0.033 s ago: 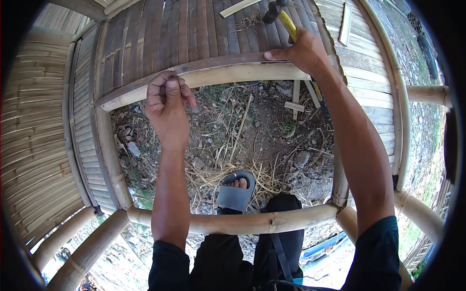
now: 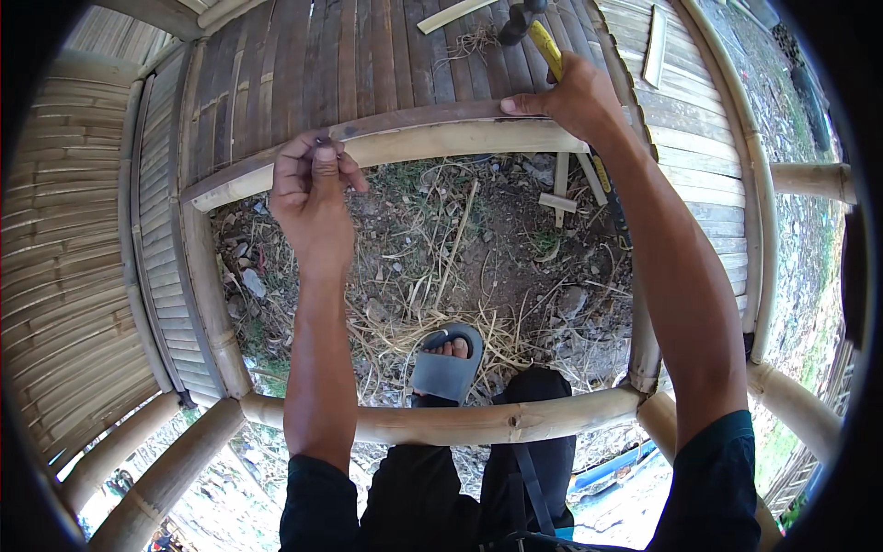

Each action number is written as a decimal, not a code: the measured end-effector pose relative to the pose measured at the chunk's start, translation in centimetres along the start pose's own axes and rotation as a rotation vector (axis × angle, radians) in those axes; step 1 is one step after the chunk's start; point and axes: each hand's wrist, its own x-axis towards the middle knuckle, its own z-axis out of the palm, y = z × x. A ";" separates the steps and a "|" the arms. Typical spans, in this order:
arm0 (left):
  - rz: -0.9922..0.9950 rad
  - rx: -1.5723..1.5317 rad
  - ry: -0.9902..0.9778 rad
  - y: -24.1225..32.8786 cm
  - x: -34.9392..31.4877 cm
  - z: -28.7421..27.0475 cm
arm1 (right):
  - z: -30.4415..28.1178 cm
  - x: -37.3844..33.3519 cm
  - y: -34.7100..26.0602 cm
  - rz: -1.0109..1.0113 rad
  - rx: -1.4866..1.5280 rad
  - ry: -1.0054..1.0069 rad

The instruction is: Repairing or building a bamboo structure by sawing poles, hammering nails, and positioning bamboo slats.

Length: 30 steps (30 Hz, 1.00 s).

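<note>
Hammer clasped in the curled right hand, thumb on the bamboo strip edging the floor, I see the left hand pinching some small dark thing I cannot identify, seemingly a positioning step calling for steady placement next.

Left hand: we pinch something small near the brown edge strip
Right hand: we hold a yellow-handled hammer, thumb on that strip
Grey sandal: on our foot
</note>
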 end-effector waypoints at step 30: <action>0.165 0.512 -0.234 -5.5 7.3 -3.7 | 0.0 -0.7 -1.3 0.075 -0.071 0.023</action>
